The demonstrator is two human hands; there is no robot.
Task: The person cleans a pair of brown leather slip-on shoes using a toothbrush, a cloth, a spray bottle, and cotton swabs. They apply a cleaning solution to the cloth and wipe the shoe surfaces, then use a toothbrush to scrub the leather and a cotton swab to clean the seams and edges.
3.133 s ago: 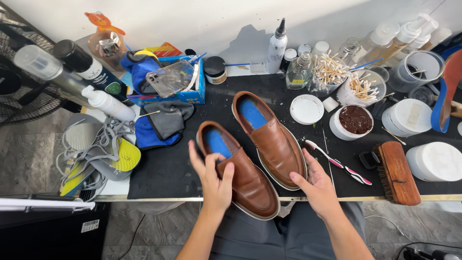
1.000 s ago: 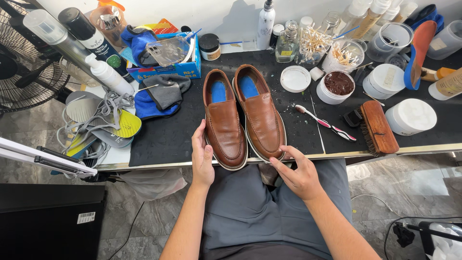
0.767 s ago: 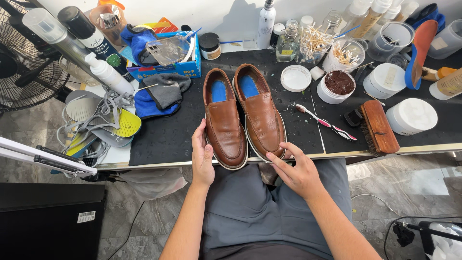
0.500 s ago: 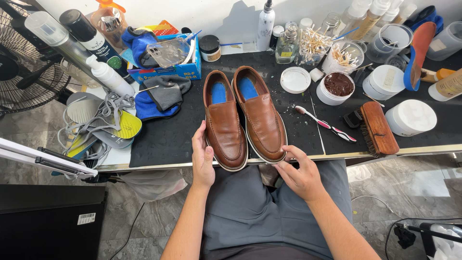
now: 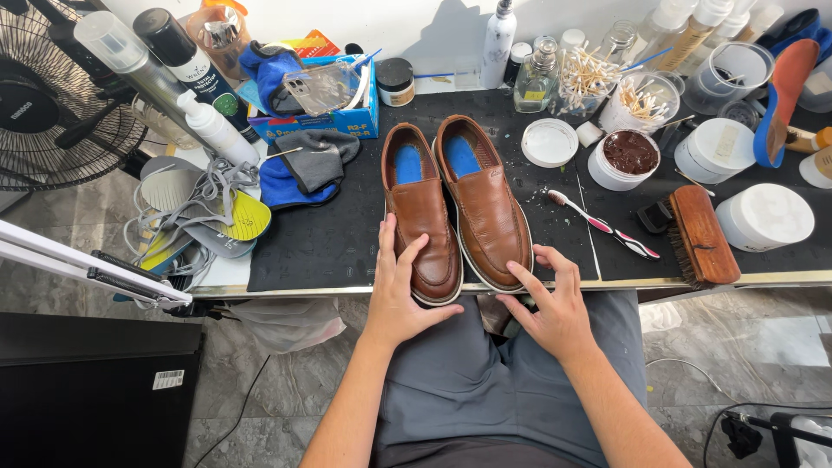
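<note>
Brown leather loafers, a pair with blue insoles, stand side by side and touching on the black work mat (image 5: 329,243), toes toward the person and reaching the mat's near edge. Left shoe (image 5: 421,212): the left hand (image 5: 400,290) lies against its toe, fingers spread along the outer side and thumb across the vamp, open and resting rather than clamped. Right shoe (image 5: 484,201): the right hand (image 5: 555,303) sits just beside its toe, fingertips touching the sole edge, fingers loosely spread and grasping nothing. The two hands are apart, one on each side of the pair.

Right of the loafers, near them, a pink-and-white toothbrush (image 5: 604,225) lies diagonally on the mat; beyond it lies a wooden shoe brush (image 5: 702,234). Behind and right of the loafers stand a white lid (image 5: 549,142) and an open white tub of dark brown polish (image 5: 627,158). Left of the loafers, a grey cloth (image 5: 319,158) lies over a blue cloth (image 5: 282,184). Behind the loafers, against the wall, a white spray bottle (image 5: 497,42) stands upright.
</note>
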